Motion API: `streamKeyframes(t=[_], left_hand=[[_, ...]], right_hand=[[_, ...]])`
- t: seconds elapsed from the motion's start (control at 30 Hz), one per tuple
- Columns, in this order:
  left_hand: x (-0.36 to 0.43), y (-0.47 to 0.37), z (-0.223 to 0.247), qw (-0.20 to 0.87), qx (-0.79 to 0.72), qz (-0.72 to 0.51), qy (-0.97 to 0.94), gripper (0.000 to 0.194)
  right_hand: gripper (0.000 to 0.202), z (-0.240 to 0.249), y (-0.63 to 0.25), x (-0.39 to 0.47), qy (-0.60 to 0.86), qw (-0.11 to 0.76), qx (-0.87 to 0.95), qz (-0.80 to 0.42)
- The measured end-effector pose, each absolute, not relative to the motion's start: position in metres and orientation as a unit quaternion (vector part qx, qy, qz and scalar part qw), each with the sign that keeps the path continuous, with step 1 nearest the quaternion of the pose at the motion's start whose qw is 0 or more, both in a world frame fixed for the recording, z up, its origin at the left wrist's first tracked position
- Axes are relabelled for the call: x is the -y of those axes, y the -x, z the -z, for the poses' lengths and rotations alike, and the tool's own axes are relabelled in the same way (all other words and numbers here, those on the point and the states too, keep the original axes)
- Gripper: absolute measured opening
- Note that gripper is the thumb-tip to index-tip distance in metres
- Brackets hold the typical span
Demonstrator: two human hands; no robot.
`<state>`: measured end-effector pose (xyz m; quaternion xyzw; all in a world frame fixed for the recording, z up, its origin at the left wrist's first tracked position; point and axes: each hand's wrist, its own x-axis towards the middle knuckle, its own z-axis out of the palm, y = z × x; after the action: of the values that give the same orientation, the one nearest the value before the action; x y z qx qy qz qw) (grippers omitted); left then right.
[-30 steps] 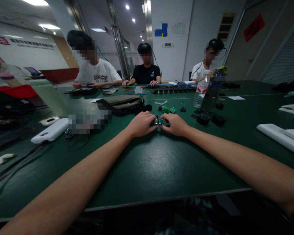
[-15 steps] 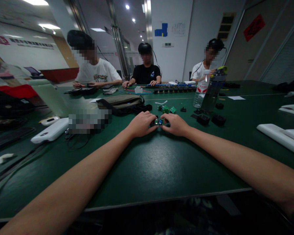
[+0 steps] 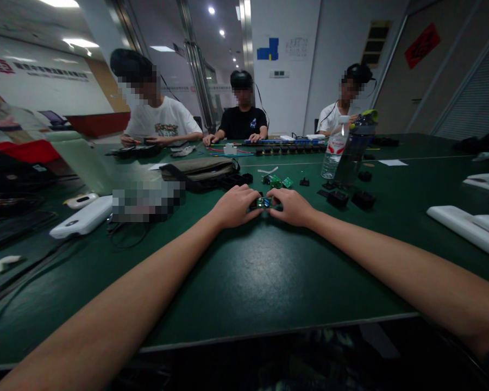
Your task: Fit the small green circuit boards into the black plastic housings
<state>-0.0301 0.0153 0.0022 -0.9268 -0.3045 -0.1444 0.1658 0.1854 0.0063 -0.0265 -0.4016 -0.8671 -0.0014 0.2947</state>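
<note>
Between my two hands is a small green circuit board with blue and light parts on it and dark edging around it. My left hand grips its left side, thumb on the near side and fingers curled over the far side. On the opposite side, my right hand pinches it between thumb and fingers. Fingers cover much of the dark edging, so its shape is hard to make out. Just beyond the hands lie several loose green circuit boards. A small black part rests to their right.
Black box-shaped parts lie at the right, near a clear water bottle and a dark sports bottle. A grey-brown bag lies beyond my left hand. A white power bank with cables is at left. Co-workers sit across the green table.
Almost nothing differs. Both hands keep the same hold on the circuit board, and the view has shifted very slightly.
</note>
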Motion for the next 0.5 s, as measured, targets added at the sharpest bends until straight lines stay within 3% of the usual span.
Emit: streamKeyframes(t=[0.5], left_hand=[[-0.0144,0.0293,-0.0023,0.173,0.307,0.138,0.926,0.027]], right_hand=[[0.024,0.0283,-0.1865,-0.0078,0.395,0.297,0.869,0.002]])
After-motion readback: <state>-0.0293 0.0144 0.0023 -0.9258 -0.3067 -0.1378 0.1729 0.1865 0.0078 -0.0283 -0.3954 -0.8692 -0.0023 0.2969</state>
